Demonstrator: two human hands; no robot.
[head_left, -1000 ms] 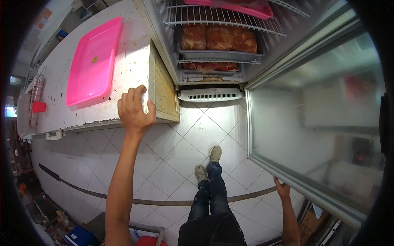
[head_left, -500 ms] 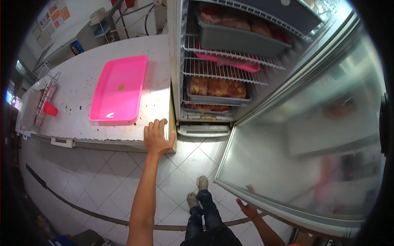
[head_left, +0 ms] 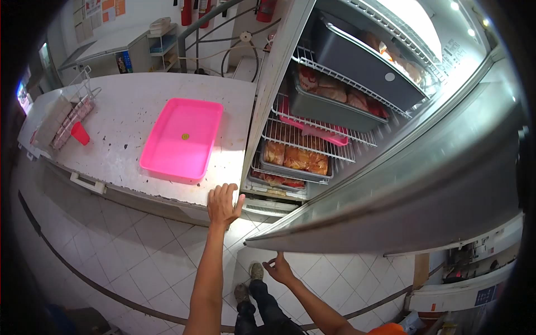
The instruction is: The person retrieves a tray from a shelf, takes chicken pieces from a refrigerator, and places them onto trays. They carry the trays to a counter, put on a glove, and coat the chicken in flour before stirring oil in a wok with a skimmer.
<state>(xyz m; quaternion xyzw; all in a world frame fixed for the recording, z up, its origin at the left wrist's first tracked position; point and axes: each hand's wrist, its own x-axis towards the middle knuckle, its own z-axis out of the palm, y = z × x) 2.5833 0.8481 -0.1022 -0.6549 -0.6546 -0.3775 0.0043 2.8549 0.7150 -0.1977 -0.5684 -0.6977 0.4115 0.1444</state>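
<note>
My left hand [head_left: 224, 204] rests with its fingers spread on the front corner of the white worktop [head_left: 120, 162]. Behind it on that top lies a shallow pink tray [head_left: 181, 151] with a small yellow-green mark in its middle. My right hand [head_left: 280, 269] is below the lower edge of the fridge door [head_left: 357, 223], one finger pointing up at that edge and the others apart. To the right of the worktop, the upright fridge [head_left: 273, 97] stands open. Its wire shelves carry a dark grey bin [head_left: 363, 61], a grey-green tub [head_left: 329, 109] of packed meat and a metal tray [head_left: 296, 167] of browned pieces.
A red cup [head_left: 80, 133] and a wire rack [head_left: 75, 117] stand at the worktop's left end. Fire extinguishers [head_left: 266, 10] hang on the back wall. Tiled floor [head_left: 153, 248] lies around my feet, and a cluttered shelf unit [head_left: 480, 279] is at right.
The fridge door has swung partway toward the fridge, and my right hand has moved up and left along with it. My left hand stays on the worktop corner. My view has shifted.
</note>
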